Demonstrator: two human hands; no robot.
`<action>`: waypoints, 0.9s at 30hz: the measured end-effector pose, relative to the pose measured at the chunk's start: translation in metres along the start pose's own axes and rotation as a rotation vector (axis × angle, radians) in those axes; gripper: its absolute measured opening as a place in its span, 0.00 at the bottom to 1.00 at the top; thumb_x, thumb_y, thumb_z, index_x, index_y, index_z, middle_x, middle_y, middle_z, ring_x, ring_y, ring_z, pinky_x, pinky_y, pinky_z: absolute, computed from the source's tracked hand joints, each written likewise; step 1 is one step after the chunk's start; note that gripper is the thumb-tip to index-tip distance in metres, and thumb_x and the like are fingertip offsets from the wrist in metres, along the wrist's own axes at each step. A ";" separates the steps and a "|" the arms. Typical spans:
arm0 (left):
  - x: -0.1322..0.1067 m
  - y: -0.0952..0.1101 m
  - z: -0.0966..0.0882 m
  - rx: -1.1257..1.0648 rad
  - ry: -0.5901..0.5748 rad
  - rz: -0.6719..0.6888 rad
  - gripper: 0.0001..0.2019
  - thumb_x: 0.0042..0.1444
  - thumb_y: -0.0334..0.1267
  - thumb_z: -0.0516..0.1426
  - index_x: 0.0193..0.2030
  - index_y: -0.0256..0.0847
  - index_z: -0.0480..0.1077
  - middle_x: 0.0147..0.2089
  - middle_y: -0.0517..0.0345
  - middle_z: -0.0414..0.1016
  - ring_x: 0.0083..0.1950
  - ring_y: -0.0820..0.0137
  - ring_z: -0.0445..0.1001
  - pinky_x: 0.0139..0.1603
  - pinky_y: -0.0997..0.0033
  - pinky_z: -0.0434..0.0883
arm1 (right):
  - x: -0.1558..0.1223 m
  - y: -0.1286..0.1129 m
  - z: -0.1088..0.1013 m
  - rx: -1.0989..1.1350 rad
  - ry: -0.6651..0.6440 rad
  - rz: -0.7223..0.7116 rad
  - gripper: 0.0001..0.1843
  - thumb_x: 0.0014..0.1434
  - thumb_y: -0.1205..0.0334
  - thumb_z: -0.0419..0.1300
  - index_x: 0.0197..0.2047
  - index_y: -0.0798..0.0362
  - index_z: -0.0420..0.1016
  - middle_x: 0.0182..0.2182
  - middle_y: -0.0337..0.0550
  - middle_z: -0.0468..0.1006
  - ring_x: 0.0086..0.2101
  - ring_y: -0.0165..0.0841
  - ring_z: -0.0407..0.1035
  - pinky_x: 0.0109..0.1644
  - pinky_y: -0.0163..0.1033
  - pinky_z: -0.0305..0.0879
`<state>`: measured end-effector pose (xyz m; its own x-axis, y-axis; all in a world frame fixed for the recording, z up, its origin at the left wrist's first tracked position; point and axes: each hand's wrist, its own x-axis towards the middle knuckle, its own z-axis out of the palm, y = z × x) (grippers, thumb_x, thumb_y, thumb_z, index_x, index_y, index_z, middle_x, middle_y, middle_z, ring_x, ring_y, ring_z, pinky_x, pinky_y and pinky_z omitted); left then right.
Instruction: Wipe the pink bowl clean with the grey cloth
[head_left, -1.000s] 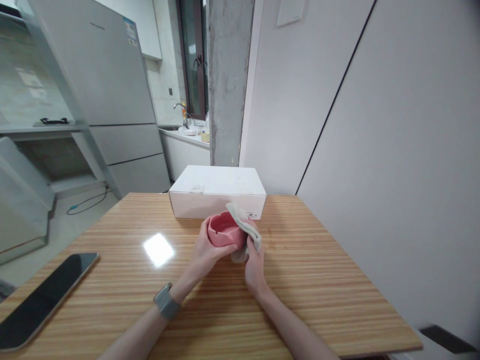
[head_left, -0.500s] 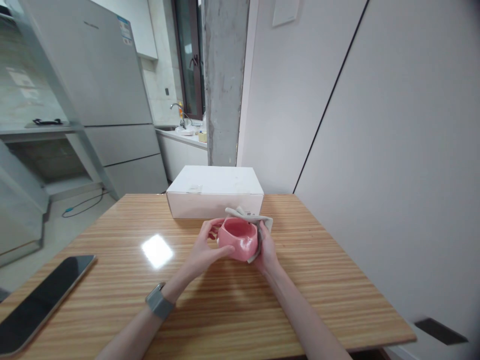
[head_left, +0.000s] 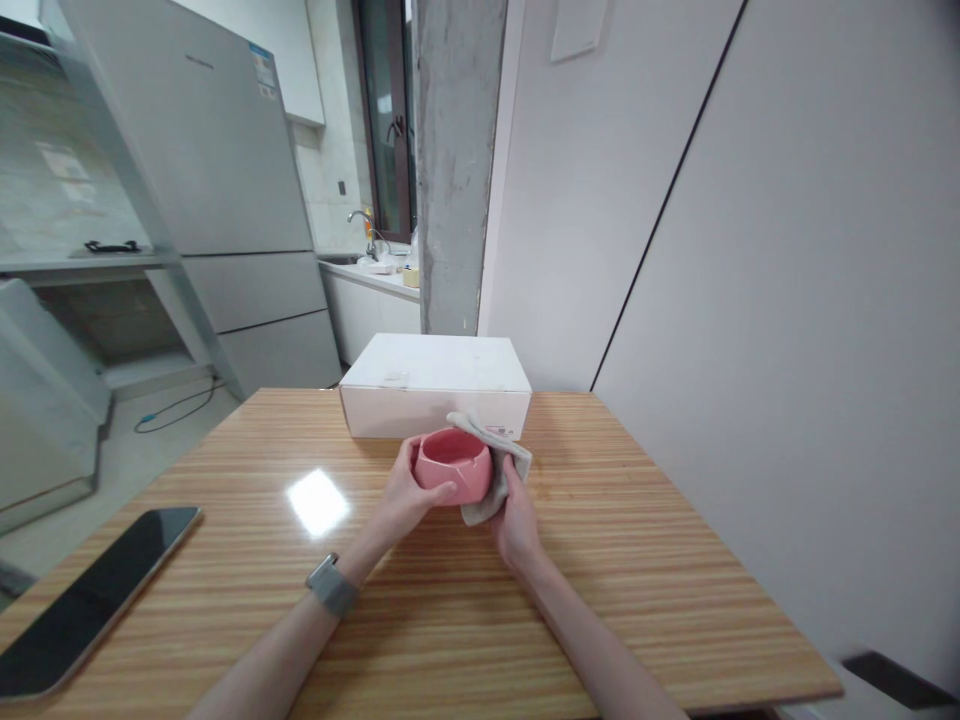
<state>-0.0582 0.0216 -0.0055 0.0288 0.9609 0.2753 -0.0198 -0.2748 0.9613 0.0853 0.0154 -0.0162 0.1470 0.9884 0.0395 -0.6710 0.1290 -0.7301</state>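
Gripped in left hand (head_left: 405, 495), fingers wrapped round, presumably for steadiness: pink bowl (head_left: 454, 472), above wooden table (head_left: 645, 570), before white box (head_left: 435, 365) | Grasped in right hand (head_left: 517, 527), against bowl's right side, apparently bunched for fuller hold: grey cloth (head_left: 495, 490) | Laid aside, likely for room: phone (head_left: 97, 600)

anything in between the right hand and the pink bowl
Yes, the grey cloth: the right hand holds it at the right side of the pink bowl. Nothing visible separates the left hand from the bowl; it grips it directly.
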 end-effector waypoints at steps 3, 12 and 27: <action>-0.003 -0.002 0.006 0.037 0.141 -0.067 0.33 0.39 0.43 0.66 0.51 0.40 0.58 0.51 0.49 0.69 0.50 0.62 0.71 0.52 0.60 0.68 | -0.004 0.008 -0.004 -0.107 -0.031 -0.094 0.18 0.54 0.53 0.61 0.49 0.45 0.74 0.52 0.34 0.74 0.57 0.29 0.61 0.64 0.40 0.50; -0.016 0.015 0.017 -0.139 -0.086 -0.093 0.23 0.55 0.47 0.55 0.55 0.38 0.62 0.60 0.46 0.66 0.61 0.60 0.64 0.60 0.57 0.62 | 0.008 -0.008 -0.004 0.010 0.071 0.044 0.17 0.56 0.48 0.57 0.42 0.48 0.77 0.42 0.37 0.80 0.48 0.36 0.71 0.57 0.43 0.62; -0.013 0.017 0.008 -0.137 -0.197 -0.074 0.40 0.33 0.41 0.69 0.55 0.41 0.61 0.56 0.48 0.69 0.57 0.56 0.68 0.56 0.59 0.65 | 0.003 -0.020 0.001 0.109 -0.119 0.330 0.19 0.57 0.48 0.55 0.42 0.53 0.77 0.38 0.43 0.82 0.49 0.41 0.70 0.54 0.47 0.65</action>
<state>-0.0510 0.0043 0.0078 0.2293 0.9495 0.2143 -0.1454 -0.1842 0.9721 0.0982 0.0154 -0.0011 -0.1713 0.9799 -0.1024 -0.7426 -0.1968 -0.6402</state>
